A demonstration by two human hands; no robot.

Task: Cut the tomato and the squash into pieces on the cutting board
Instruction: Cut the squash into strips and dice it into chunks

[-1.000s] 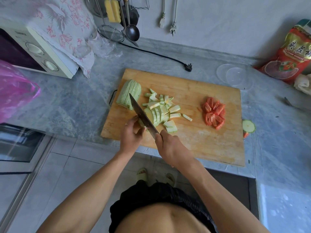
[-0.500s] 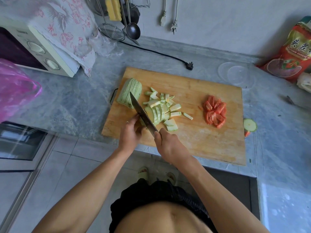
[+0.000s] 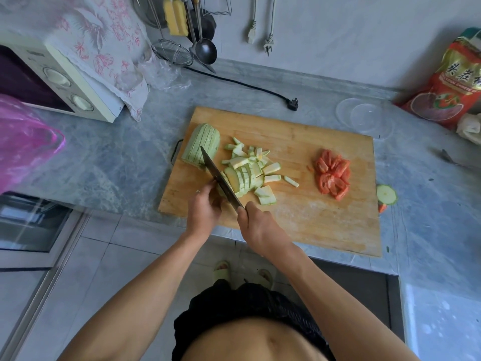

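A grey marbled bench (image 3: 109, 162) fills the middle of the frame, with a cream oven (image 3: 65, 82) at upper left under a flowered cloth (image 3: 104, 43). A pink bag (image 3: 23, 142) sits at the left edge and a red bag (image 3: 447, 82) at upper right. A wooden board (image 3: 312, 220) lies at the centre of the bench. At the board's upper left lies the uncut squash (image 3: 201, 145), flat side down. Just right of it is a heap of squash pieces (image 3: 250, 170), and the tomato pieces (image 3: 331, 174) lie in a pile toward the board's right edge. The right hand (image 3: 256, 225), low centre, is clenched round the handle of a knife (image 3: 221, 178), whose dark blade runs up and left across the near end of the sliced squash. The left hand (image 3: 204, 207), just left of the blade, has its fingers curled onto the squash beside the knife. A round squash slice (image 3: 386, 194) lies on the bench off the board's right edge.
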